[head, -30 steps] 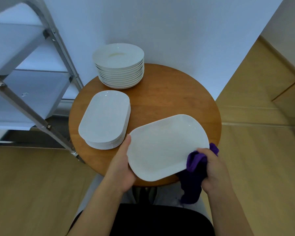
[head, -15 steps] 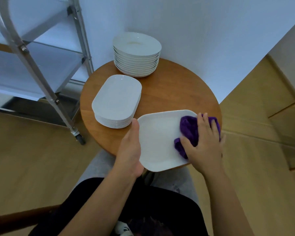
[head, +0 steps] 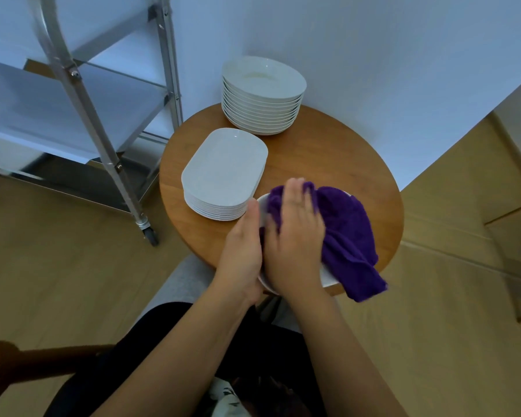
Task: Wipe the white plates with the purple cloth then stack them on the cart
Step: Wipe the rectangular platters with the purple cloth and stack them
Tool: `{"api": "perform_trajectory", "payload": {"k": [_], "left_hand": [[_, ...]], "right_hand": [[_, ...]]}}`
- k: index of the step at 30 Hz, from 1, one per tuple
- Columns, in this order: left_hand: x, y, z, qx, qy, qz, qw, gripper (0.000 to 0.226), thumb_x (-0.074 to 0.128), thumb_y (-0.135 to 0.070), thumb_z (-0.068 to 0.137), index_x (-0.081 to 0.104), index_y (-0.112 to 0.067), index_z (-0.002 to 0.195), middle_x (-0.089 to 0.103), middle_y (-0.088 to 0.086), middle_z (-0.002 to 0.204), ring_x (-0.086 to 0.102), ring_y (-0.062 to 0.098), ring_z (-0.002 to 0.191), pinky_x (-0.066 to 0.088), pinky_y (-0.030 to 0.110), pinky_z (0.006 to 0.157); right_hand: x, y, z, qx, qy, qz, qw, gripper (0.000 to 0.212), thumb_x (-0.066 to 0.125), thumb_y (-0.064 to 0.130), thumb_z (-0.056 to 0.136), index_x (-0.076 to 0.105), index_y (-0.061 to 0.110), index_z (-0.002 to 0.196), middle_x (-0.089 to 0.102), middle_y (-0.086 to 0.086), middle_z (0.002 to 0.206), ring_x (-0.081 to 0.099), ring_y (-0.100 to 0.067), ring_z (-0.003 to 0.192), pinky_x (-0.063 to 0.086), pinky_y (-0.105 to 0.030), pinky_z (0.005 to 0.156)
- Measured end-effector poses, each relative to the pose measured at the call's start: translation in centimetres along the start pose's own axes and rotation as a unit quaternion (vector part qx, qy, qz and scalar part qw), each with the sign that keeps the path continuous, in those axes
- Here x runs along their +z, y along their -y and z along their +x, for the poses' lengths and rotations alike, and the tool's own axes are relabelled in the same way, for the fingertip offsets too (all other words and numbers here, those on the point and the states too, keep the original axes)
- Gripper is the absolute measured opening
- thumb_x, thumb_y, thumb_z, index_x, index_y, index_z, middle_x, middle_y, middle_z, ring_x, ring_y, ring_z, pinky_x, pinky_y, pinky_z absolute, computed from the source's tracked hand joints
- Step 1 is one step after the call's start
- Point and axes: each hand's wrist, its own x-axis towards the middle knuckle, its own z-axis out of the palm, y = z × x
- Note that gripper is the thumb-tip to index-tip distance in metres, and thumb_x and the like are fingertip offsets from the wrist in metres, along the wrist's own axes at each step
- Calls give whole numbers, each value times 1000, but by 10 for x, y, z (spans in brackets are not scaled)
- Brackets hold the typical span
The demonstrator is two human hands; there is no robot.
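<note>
Round table (head: 328, 164): left hand (head: 242, 251) grips plate (head: 262, 210) at nine o'clock; flat-fingered right hand (head: 295, 236) presses cloth (head: 349, 236). Overhanging plate could tip.

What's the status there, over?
Left hand grips plate edge. Right hand presses purple cloth flat on it. Nothing in the way.

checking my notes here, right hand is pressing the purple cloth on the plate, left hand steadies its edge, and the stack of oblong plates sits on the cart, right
Not quite. In the head view the stack of oblong plates sits on the round wooden table, not on the cart. The rest holds: the right hand presses the purple cloth on the plate, and the left hand steadies its edge.
</note>
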Motion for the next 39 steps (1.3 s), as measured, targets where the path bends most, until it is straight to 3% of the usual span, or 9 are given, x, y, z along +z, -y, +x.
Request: {"api": "perform_trajectory", "payload": {"k": [4,8,11,14,20,26,30,34,39], "left_hand": [[-2,-2,-6,-14,-3,-74,997,36,43,-53,93,67,-27,95,72,-1,103,66,14,99,51,30,88],[-7,-7,-1,-46,-1,-88,995,41,44,-54,92,68,-22,102,73,5,102,69,20,94,55,34,80],[-5,-16,1,-70,33,-129,989,51,41,-56,92,66,-17,113,72,11,106,69,26,97,56,39,82],[0,-17,2,-61,30,-118,991,51,40,-61,88,64,-25,115,71,7,107,66,26,101,55,41,84],[3,-7,-6,-67,49,-145,986,49,47,-63,81,65,-25,105,74,3,102,70,22,93,54,39,84],[-15,-18,-3,-100,9,-140,985,61,49,-65,81,63,-14,111,74,10,97,71,27,88,58,41,77],[-13,-24,1,-121,-43,-101,987,55,46,-68,82,64,-18,98,75,10,82,73,27,72,59,37,54],[-12,-29,6,-100,-76,-49,991,46,42,-64,87,59,-24,102,68,9,104,64,30,94,57,46,78],[-25,-42,10,-71,-20,7,997,32,40,-55,92,56,-28,100,66,7,112,62,31,104,47,52,95]], "right_hand": [[1,16,-9,-51,105,98,988,55,36,18,97,21,16,150,27,-1,154,6,4,137,-4,-13,110],[-16,15,-17,-10,159,272,949,72,54,8,87,24,39,144,31,7,151,28,1,134,28,-33,114],[-42,9,-12,21,29,387,921,68,68,21,75,34,52,125,35,0,144,44,-6,126,44,-23,99],[-56,-2,-1,3,-152,194,969,53,65,38,77,50,24,127,46,-5,131,46,-17,119,40,-21,96],[-16,11,-12,47,114,70,990,69,21,65,81,23,41,146,2,5,160,-8,-18,145,-11,-41,113],[-22,-5,-20,-85,187,211,956,55,48,46,77,49,36,132,34,27,141,16,3,141,1,-35,118],[-35,-23,-23,-161,234,167,944,81,63,35,68,30,34,141,40,24,138,28,5,134,15,-32,118],[-41,-47,-24,-228,271,42,934,101,76,30,69,13,35,147,4,26,152,22,8,129,13,-8,105],[-47,-79,-27,-261,160,-121,944,78,88,13,55,58,10,126,49,-13,140,44,-35,129,30,-54,105]]}}
